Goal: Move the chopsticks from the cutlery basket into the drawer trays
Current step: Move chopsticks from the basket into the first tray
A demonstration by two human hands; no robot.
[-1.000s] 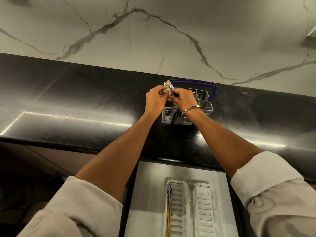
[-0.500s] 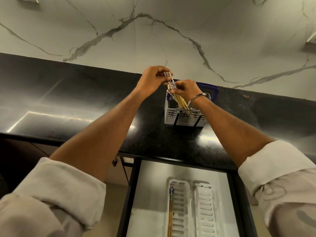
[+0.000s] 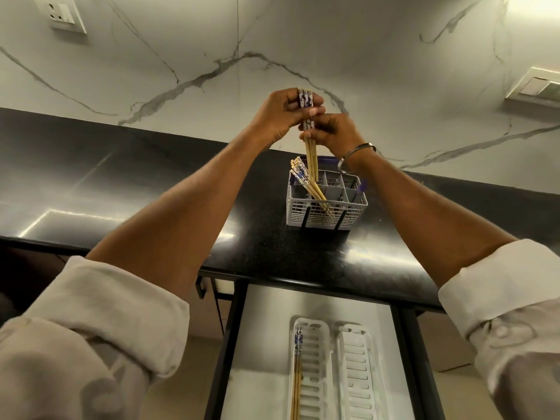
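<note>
A grey cutlery basket (image 3: 325, 213) with a purple handle stands on the black counter. Several wooden chopsticks with blue-and-white tops (image 3: 303, 180) lean in its left compartment. Above the basket both hands hold a small bundle of chopsticks (image 3: 311, 159) upright, their tips just over the basket's rim. My left hand (image 3: 281, 115) grips the patterned tops; my right hand (image 3: 333, 134) pinches the bundle just below. Down in the open drawer lie two white slotted trays: the left tray (image 3: 315, 368) holds a pair of chopsticks (image 3: 297, 377), the right tray (image 3: 359, 374) holds none.
The black counter (image 3: 121, 189) runs wall to wall under a marble backsplash. A socket plate (image 3: 62, 13) is on the wall at top left, a switch plate (image 3: 536, 87) at right. The drawer's dark frame (image 3: 224, 344) juts toward me below the counter edge.
Both hands have risen from the basket's rim, drawing a few chopsticks up and almost out of the basket. The rest of the chopsticks stay leaning in the left compartment.
</note>
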